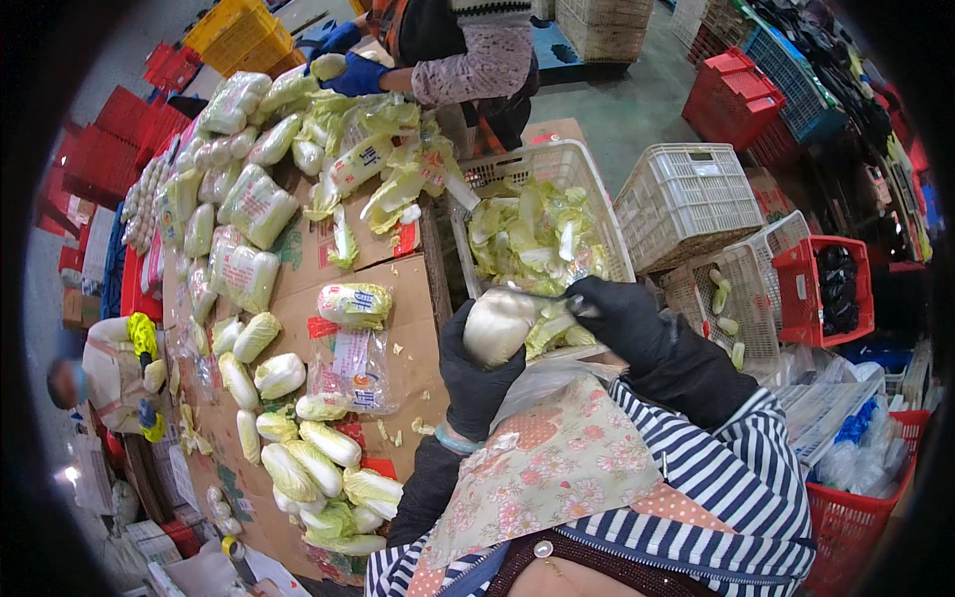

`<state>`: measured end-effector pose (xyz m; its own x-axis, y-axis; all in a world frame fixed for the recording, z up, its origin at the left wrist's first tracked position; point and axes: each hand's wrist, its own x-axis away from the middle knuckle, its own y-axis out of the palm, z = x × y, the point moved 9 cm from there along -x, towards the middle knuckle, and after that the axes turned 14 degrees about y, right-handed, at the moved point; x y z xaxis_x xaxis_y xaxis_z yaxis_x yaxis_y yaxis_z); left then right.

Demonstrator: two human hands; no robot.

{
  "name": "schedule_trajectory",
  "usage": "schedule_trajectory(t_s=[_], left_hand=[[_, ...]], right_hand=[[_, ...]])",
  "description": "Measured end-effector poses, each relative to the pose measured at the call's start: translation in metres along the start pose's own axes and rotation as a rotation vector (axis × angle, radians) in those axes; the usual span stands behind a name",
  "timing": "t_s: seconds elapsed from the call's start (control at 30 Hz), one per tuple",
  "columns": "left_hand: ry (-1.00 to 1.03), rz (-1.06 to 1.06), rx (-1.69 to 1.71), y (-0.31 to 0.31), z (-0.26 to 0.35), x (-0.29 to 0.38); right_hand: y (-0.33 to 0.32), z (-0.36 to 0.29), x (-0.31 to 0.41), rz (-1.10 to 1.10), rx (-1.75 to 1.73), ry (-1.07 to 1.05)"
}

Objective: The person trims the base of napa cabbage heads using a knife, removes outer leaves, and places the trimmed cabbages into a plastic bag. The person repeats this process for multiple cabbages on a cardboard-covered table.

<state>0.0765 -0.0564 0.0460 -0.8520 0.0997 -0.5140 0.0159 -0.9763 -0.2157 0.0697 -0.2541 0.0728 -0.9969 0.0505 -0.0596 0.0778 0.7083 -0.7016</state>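
Note:
In my black-gloved left hand [477, 384] is a pale napa cabbage [495, 332], its white base turned up. My right hand [623, 321], also gloved in black, grips a knife [543, 297]; its blurred blade lies across the top of the cabbage. Below and beyond both hands stands a white plastic crate [621, 242] holding loose cabbage leaves [533, 227]. To the left, on the cardboard-covered table [406, 298], lie a film-wrapped cabbage [355, 306], a printed plastic bag [354, 369] and a pile of unwrapped cabbages [321, 463].
Bagged cabbages [257, 205] crowd the table's far side. Across it, a co-worker's blue-gloved hands [354, 77] hold a cabbage; another person [112, 373] stands at the left. White crates [690, 201] and a red basket [824, 291] stand to my right.

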Motion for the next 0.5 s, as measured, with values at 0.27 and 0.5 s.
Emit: schedule_trajectory(t_s=[0.27,0.5], left_hand=[[-0.022,0.048,-0.017,-0.006,0.006,0.003],[-0.156,0.056,0.162,0.003,-0.006,-0.012]], right_hand=[[0.023,0.067,-0.021,-0.028,0.285,0.126],[0.027,-0.024,-0.020,-0.097,-0.564,-0.001]])
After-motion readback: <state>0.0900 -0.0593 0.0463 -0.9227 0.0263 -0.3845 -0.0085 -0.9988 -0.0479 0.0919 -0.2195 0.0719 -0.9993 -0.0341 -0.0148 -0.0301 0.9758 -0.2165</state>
